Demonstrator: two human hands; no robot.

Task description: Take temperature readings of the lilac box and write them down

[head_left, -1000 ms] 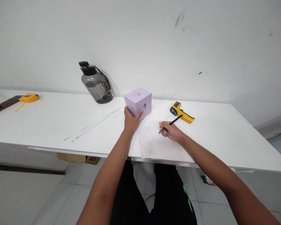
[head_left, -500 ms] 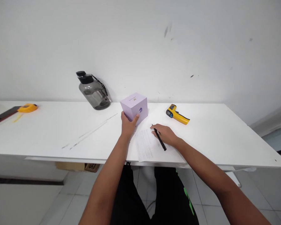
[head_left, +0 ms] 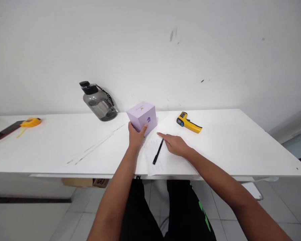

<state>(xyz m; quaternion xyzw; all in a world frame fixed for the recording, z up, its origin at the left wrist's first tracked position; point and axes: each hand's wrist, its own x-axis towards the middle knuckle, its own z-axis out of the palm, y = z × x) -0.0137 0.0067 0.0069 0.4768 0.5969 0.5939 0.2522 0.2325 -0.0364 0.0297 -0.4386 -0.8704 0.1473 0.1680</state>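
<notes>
Presently: lilac box [head_left: 142,116] gripped by left hand [head_left: 136,137]; right hand [head_left: 177,145] beside it, index extended.
Clock centred on the box, which sits near the middle of the white counter [head_left: 223,147]. Left hand, 6 to 7 o'clock: fingers clamped on the box, thumb on the front face, the others around the left side. Right hand, 4 o'clock: index apart and aimed at the box, not touching; black pen [head_left: 157,153], 5 o'clock, meets the hand at its upper end; cannot tell whether the fingers pinch it. Written sheet [head_left: 150,157] under the pen. Yellow gun-shaped meter [head_left: 192,127], 3 o'clock; grey bottle [head_left: 100,105], 9 to 10 o'clock; yellow tape measure [head_left: 31,122], 9 o'clock, well apart.
</notes>
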